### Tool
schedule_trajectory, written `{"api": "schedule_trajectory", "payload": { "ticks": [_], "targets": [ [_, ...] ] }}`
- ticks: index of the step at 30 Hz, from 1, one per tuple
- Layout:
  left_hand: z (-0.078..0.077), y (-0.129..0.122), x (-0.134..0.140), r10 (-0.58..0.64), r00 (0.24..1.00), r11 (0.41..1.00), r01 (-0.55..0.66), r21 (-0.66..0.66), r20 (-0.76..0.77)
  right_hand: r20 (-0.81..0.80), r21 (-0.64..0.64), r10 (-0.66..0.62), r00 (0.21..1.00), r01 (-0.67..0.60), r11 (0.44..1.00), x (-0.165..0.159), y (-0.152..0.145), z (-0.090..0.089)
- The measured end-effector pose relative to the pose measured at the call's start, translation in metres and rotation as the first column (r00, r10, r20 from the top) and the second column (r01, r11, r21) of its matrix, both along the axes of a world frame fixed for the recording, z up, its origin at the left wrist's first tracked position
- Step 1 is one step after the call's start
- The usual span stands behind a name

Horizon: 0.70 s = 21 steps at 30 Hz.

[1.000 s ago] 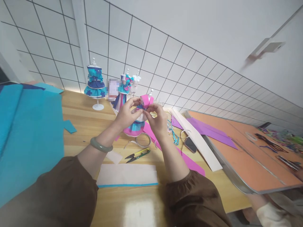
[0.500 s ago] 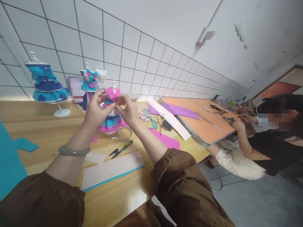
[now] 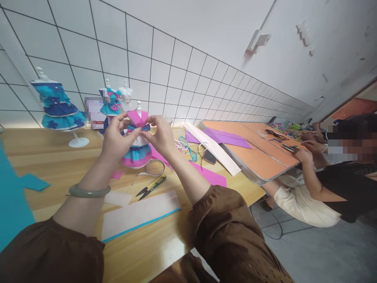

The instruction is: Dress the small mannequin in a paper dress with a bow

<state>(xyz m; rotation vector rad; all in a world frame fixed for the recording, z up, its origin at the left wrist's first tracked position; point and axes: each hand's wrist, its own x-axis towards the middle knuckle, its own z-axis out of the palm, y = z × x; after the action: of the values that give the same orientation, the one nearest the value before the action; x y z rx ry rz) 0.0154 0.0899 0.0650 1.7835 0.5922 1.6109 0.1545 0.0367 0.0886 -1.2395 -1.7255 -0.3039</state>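
A small dress form in front of me wears a pink V-shaped top [image 3: 136,118] and a blue-and-pink skirt [image 3: 137,156]. Across its waist lies a pleated blue bow [image 3: 145,127]. My left hand [image 3: 115,136] pinches the bow from the left, thumb near its middle. On the other side, my right hand [image 3: 160,134] has thumb and fingers closed about the bow's right end. Below the form are a roll of tape [image 3: 155,160] and yellow-and-black thread snips [image 3: 150,187]. A white strip with a blue edge [image 3: 141,214] lies nearer me.
Dressed forms [image 3: 59,104] stand at the left and back by the tiled wall. Purple sheets [image 3: 226,137], a pale strip [image 3: 213,151], cords [image 3: 188,149] and a phone [image 3: 209,157] lie to the right. A co-worker [image 3: 332,177] sits at the orange table [image 3: 256,157].
The bow's right end has fanned out and shows flatter across the waist. My right fingers have spread slightly around it. The view has shifted a little.
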Motion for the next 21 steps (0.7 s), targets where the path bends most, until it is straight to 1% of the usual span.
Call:
{"api": "schedule_trajectory", "payload": {
  "ticks": [5,8,12,14,18,21],
  "targets": [
    [0.005,-0.005,0.000,-0.027,0.999,1.000,0.028,-0.011,0.019,-0.037,-0.063,0.085,0.996,-0.087,0.994,0.002,0.003,0.002],
    [0.008,-0.007,-0.001,-0.032,0.999,0.999,0.032,0.011,0.019,-0.080,-0.061,0.134,0.988,-0.139,0.988,0.001,0.005,-0.001],
    [0.011,-0.010,0.000,-0.091,0.996,0.996,0.091,-0.016,0.006,-0.142,-0.042,0.155,0.978,-0.163,0.986,0.002,0.005,-0.006],
    [0.011,-0.011,0.002,-0.065,0.998,0.998,0.065,-0.008,-0.008,-0.153,-0.044,0.160,0.975,-0.169,0.985,0.002,0.005,-0.008],
    [0.010,-0.011,0.004,0.048,0.999,0.998,-0.048,0.033,0.001,-0.127,-0.105,0.142,0.982,-0.156,0.982,0.001,0.003,-0.008],
    [0.010,-0.010,0.004,0.062,0.998,0.998,-0.062,0.006,0.004,-0.096,-0.137,0.135,0.986,-0.147,0.980,0.001,0.002,-0.006]
  ]
}}
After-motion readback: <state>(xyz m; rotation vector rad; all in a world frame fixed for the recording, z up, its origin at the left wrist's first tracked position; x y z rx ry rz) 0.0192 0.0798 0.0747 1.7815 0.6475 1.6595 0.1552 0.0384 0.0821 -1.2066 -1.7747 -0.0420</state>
